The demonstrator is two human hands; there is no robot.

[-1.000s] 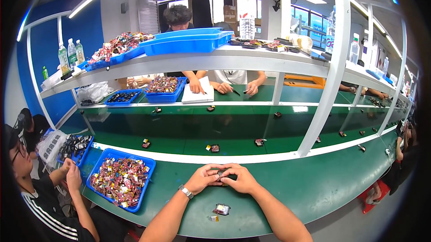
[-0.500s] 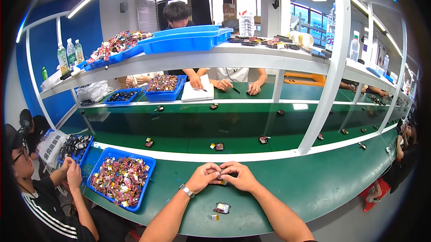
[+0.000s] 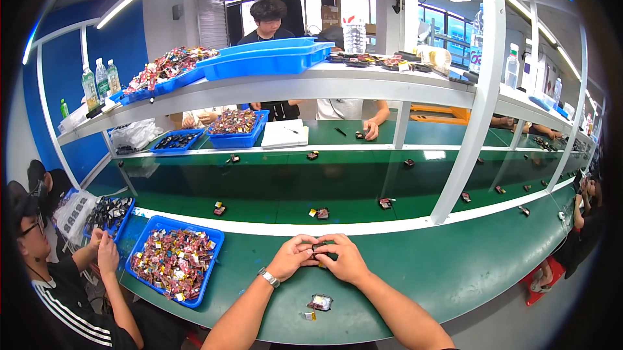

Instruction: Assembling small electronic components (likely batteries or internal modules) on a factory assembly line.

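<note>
My left hand point(image 3: 293, 258) and my right hand point(image 3: 344, 259) meet over the green bench, their fingers pinched round a small dark electronic part point(image 3: 317, 251). Most of that part is hidden by my fingers; a bit of yellow shows beneath. Closer to me on the bench lies a small dark-framed electronic assembly point(image 3: 320, 302) with a silvery face. Touching or almost touching it is a little piece with a yellow end point(image 3: 309, 316). Left of my hands, a blue tray point(image 3: 219, 239) is heaped with small red, white and yellow circuit pieces point(image 3: 174, 262).
Beyond a white rail point(image 3: 350, 226) runs a dark green conveyor belt point(image 3: 279, 181) carrying spaced-out small assemblies point(image 3: 319, 213). A white post point(image 3: 468, 116) rises at the right. On my left a co-worker point(image 3: 71, 298) handles something beside a tray of black parts point(image 3: 109, 213).
Assemblies on the belt have shifted slightly right. My fingers have changed position a little round the part. Across the bench, a person's head has lifted and a hand has left the white paper.
</note>
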